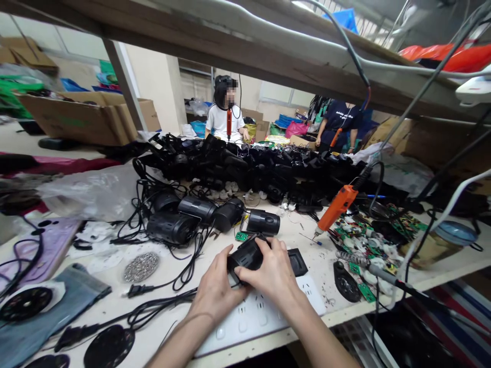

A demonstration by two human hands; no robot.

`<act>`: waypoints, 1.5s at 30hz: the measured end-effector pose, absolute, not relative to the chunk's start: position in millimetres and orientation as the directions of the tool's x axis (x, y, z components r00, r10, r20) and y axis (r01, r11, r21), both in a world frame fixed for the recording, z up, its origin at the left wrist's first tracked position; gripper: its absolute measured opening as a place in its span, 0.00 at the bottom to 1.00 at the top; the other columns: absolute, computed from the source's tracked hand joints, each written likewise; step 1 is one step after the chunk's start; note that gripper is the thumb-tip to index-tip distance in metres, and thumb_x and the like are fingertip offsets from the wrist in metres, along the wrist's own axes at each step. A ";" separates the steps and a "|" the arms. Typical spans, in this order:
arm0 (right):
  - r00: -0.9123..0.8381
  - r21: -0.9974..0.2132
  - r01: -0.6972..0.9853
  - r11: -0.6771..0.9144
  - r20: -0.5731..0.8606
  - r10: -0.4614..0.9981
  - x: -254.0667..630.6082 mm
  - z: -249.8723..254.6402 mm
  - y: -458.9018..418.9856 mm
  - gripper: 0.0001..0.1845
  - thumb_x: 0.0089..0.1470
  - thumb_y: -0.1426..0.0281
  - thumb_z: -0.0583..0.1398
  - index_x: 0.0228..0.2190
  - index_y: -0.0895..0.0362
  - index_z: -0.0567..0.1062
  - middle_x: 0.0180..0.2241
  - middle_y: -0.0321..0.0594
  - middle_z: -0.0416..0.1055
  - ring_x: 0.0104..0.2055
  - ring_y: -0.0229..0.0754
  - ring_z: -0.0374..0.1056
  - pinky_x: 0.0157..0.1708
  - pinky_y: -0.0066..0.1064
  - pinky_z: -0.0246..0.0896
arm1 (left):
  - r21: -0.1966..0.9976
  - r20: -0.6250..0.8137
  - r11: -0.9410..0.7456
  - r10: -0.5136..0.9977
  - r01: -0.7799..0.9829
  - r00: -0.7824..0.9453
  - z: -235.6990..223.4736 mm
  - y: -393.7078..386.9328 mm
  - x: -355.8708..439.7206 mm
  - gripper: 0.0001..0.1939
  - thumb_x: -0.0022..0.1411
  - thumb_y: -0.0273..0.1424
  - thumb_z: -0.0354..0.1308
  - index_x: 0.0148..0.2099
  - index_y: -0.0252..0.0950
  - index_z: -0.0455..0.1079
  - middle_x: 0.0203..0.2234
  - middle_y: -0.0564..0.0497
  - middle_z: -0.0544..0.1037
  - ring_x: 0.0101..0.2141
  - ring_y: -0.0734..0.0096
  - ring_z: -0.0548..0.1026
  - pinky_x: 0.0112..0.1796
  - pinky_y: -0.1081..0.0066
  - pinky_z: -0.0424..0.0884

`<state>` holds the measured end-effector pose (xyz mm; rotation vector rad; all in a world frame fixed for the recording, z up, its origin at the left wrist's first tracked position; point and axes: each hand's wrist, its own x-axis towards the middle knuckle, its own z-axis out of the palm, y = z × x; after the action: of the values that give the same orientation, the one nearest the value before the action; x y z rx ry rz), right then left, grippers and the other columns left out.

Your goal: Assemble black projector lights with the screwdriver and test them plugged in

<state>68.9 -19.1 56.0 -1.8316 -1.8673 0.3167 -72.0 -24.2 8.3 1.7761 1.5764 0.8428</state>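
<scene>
At the near edge of the worktable (153, 317), a black housing (249, 254) sat between the two hands, the left hand (217, 283) curled round one side and the right hand (274, 266) round the other, thumbs and fingers pressed to its shell. That one piece looked to be mid-handling; whether it was fastened or loose could not be told. Just beyond it lay several rounded black units (171, 227), some among tangled cords, and a small green board (241, 236), while a large heap of black parts (238, 168) behind suggested much was left to go through. A squarish black piece (297, 261) lay beside the right hand, next to a white panel with slots (314, 294). Over the surface hung an orange power driver (337, 207), near piled circuit boards (406, 225); a round mass of small metal bits (141, 267) lay to the left. Across the room were a person in white (224, 122), another in a dark shirt (339, 125), and cardboard boxes (76, 117).
</scene>
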 end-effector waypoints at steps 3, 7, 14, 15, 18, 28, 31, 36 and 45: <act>0.037 -0.511 0.855 0.089 0.232 0.972 68.4 48.3 -19.8 0.37 0.38 0.58 0.67 0.50 0.60 0.75 0.48 0.55 0.67 0.53 0.60 0.62 0.54 0.47 0.59 | 0.781 0.049 -0.081 0.996 0.619 0.068 9.7 -23.8 -71.6 0.39 0.44 0.31 0.61 0.59 0.29 0.57 0.52 0.36 0.73 0.50 0.51 0.73 0.50 0.56 0.69; 0.069 -0.587 0.805 0.092 0.246 0.967 76.8 43.9 -21.4 0.36 0.37 0.58 0.68 0.50 0.56 0.75 0.49 0.51 0.67 0.54 0.59 0.62 0.55 0.47 0.59 | 0.806 0.038 -0.068 0.997 0.588 0.063 11.5 -23.2 -72.4 0.34 0.44 0.34 0.63 0.54 0.30 0.61 0.46 0.40 0.76 0.43 0.55 0.76 0.45 0.59 0.72; 0.232 -0.694 0.710 0.122 0.394 0.889 126.2 65.1 -23.6 0.33 0.45 0.55 0.64 0.51 0.55 0.72 0.51 0.48 0.69 0.52 0.53 0.66 0.52 0.46 0.61 | 0.784 0.085 -0.125 0.992 0.609 0.094 5.5 -23.2 -76.4 0.31 0.45 0.39 0.65 0.52 0.34 0.65 0.43 0.45 0.75 0.42 0.55 0.76 0.45 0.58 0.72; 0.280 -0.675 0.732 0.094 0.423 0.862 136.4 67.2 -20.3 0.33 0.45 0.54 0.64 0.51 0.55 0.72 0.51 0.49 0.69 0.51 0.54 0.66 0.52 0.47 0.61 | 0.780 0.081 -0.124 0.992 0.613 0.098 4.8 -23.4 -77.0 0.32 0.46 0.40 0.65 0.52 0.34 0.65 0.44 0.45 0.75 0.43 0.54 0.75 0.45 0.57 0.72; 0.377 -0.600 0.798 -0.057 0.424 0.823 166.3 65.8 -5.6 0.34 0.42 0.52 0.65 0.49 0.57 0.74 0.48 0.52 0.71 0.49 0.56 0.66 0.51 0.49 0.60 | 0.776 0.056 -0.110 0.993 0.621 0.105 4.0 -23.7 -78.0 0.32 0.47 0.40 0.65 0.53 0.34 0.64 0.45 0.44 0.74 0.44 0.53 0.75 0.45 0.57 0.71; 0.343 -0.540 0.830 -0.137 0.303 0.889 197.4 28.9 32.2 0.34 0.42 0.52 0.63 0.47 0.60 0.76 0.44 0.54 0.74 0.48 0.57 0.68 0.49 0.50 0.61 | 0.769 0.044 -0.096 0.994 0.632 0.097 6.5 -24.6 -78.0 0.33 0.47 0.42 0.65 0.54 0.34 0.63 0.44 0.44 0.74 0.43 0.53 0.75 0.44 0.56 0.72; 0.274 -0.529 0.846 -0.059 0.338 0.900 198.3 23.4 37.4 0.29 0.44 0.54 0.62 0.44 0.60 0.77 0.43 0.52 0.74 0.48 0.56 0.67 0.51 0.50 0.59 | 0.764 0.066 -0.112 0.993 0.635 0.096 4.1 -25.3 -77.7 0.32 0.47 0.41 0.65 0.54 0.35 0.63 0.44 0.45 0.74 0.42 0.55 0.75 0.43 0.57 0.72; 0.186 -0.526 0.848 0.068 0.414 0.891 190.2 27.1 26.3 0.24 0.51 0.54 0.57 0.40 0.60 0.77 0.43 0.53 0.73 0.50 0.55 0.66 0.54 0.51 0.57 | 0.753 0.038 -0.089 0.995 0.651 0.093 4.4 -26.9 -76.4 0.32 0.48 0.39 0.64 0.54 0.35 0.62 0.44 0.45 0.75 0.44 0.54 0.75 0.45 0.56 0.71; 0.170 -0.963 0.252 -0.096 -0.053 0.984 121.0 28.7 -32.8 0.37 0.50 0.53 0.63 0.56 0.58 0.64 0.46 0.50 0.72 0.42 0.49 0.73 0.44 0.44 0.70 | 0.841 0.076 -0.040 0.996 0.540 -0.044 16.4 -34.4 -87.2 0.34 0.44 0.38 0.68 0.53 0.36 0.62 0.46 0.44 0.77 0.44 0.55 0.77 0.48 0.57 0.73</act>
<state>121.0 -32.8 28.7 -1.5290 -1.2351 1.0054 -87.2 -34.4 16.4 1.6363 1.6411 0.9784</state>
